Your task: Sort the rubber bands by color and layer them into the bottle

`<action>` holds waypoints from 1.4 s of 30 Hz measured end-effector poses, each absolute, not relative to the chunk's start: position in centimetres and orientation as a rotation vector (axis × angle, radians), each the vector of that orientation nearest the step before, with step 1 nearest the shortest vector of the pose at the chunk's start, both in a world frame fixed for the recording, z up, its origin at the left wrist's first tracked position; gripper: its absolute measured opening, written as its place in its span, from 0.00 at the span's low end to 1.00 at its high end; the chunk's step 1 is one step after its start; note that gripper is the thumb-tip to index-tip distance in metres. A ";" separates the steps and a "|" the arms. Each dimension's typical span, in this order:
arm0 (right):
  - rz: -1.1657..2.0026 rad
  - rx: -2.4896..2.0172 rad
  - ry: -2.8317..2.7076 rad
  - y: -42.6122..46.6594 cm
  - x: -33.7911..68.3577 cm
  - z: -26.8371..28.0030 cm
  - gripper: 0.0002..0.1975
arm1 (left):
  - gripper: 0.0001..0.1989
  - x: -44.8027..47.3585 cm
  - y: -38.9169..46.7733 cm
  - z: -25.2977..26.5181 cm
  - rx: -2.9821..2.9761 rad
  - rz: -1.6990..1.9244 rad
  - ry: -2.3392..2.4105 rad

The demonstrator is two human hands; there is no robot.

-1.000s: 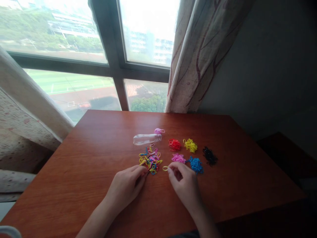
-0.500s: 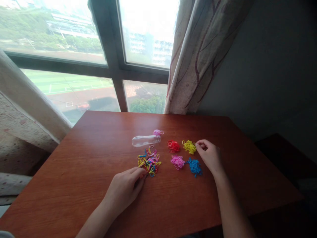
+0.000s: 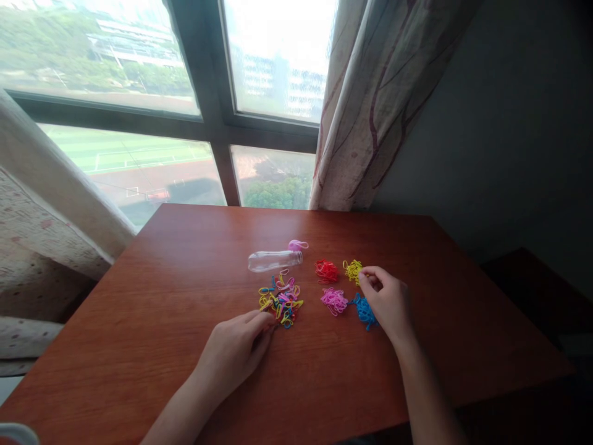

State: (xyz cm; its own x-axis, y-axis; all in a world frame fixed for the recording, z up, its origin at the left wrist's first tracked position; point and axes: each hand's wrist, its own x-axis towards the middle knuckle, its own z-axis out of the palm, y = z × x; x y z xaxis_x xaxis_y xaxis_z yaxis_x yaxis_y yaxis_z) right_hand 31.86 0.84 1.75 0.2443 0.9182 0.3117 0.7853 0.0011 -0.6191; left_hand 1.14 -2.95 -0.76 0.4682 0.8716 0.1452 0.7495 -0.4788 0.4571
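My left hand (image 3: 241, 339) rests at the near-left edge of a mixed pile of coloured rubber bands (image 3: 283, 303), its thumb and fingertips closed together. What lies between those fingertips is hidden. Over on the right, my right hand (image 3: 383, 296) is closed in a pinch beside the yellow rubber bands (image 3: 353, 271), partly covering the blue rubber bands (image 3: 365, 312). Anything in this pinch is too small to make out. Two more sorted heaps, red rubber bands (image 3: 327, 271) and pink rubber bands (image 3: 334, 300), lie between the hands.
Behind the mixed pile a clear bottle (image 3: 273, 261) lies on its side, with a pink cap (image 3: 295, 245) at its neck end. The wooden table (image 3: 208, 241) meets a window and curtains (image 3: 349, 123). A white rim (image 3: 18, 432) shows at the lower left corner.
My right hand has moved slightly left and nearer me, from the yellow heap's right side to its near-right edge, now overlapping the blue heap. The left hand stays at the mixed pile.
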 end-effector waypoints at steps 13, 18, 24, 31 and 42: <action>0.484 -1.640 -1.839 -5.6 21.5 -1.7 0.07 | 0.10 1.3 -3.0 -0.4 2.365 0.476 1.418; 0.433 -1.634 -1.885 -5.6 21.6 -1.8 0.07 | 0.08 1.4 -3.0 -0.5 2.385 0.438 1.442; 0.409 -1.641 -1.902 -5.6 21.5 -1.9 0.07 | 0.08 1.4 -3.1 -0.6 2.394 0.456 1.462; 0.386 -1.633 -1.933 -5.6 21.5 -1.7 0.08 | 0.07 2.4 -3.1 -0.3 2.403 0.507 1.463; 0.421 -1.641 -1.929 -5.5 21.5 -1.7 0.07 | 0.09 2.7 -3.1 -1.1 2.351 0.630 1.506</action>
State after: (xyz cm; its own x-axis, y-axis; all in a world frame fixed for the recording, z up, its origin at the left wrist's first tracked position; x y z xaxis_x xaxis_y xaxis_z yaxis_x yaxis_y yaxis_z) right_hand 21.51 -5.53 -1.71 -0.0877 0.9725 0.2158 0.7944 0.1990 -0.5739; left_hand 2.74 -3.14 -1.09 0.3622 0.9084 0.2091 0.7867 -0.4182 0.4541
